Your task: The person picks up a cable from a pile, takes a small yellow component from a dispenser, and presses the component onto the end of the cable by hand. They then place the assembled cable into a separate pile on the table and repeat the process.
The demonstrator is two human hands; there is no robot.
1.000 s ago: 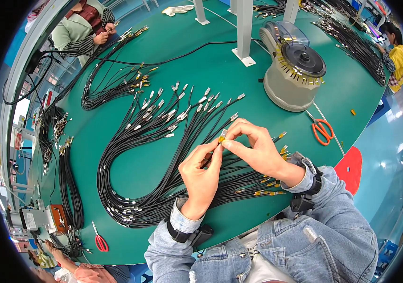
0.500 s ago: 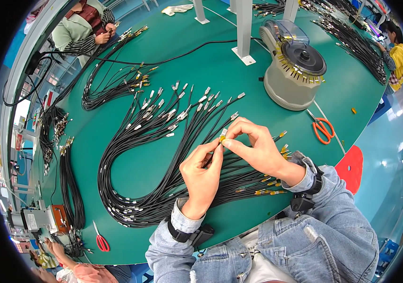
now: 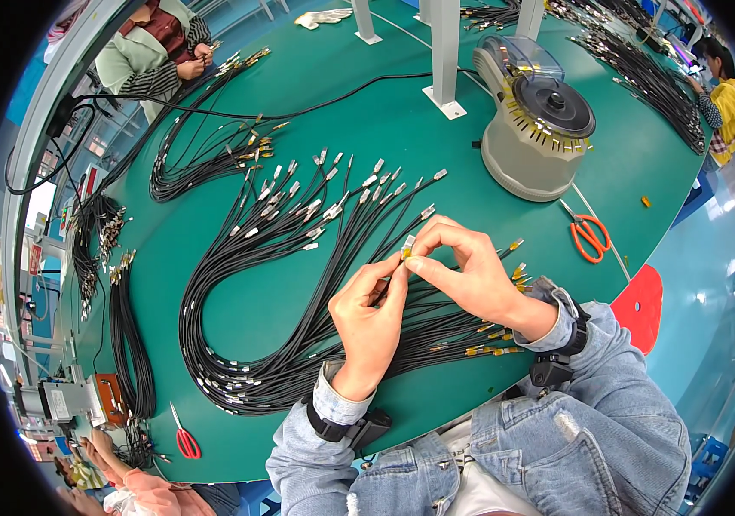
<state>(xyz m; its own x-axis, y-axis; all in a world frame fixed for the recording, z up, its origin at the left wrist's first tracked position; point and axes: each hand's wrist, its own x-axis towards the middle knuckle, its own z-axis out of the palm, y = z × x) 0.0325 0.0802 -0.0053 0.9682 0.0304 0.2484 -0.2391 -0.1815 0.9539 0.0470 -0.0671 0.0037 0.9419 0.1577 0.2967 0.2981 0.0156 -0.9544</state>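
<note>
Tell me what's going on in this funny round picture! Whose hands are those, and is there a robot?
There's no robot here, just a person. The camera sits on that person's head and looks down, so you see almost what they see. Its very wide lens makes straight things look bent.

The left hand and right hand are bare. Their fingertips meet at a small silver cable end with some yellow on it.

On the green table lies a big bunch of black cables, curved like a U. Past the right hand are orange-handled scissors and a round beige machine with a black disc on top. Bits of yellow show around its edge.
</note>
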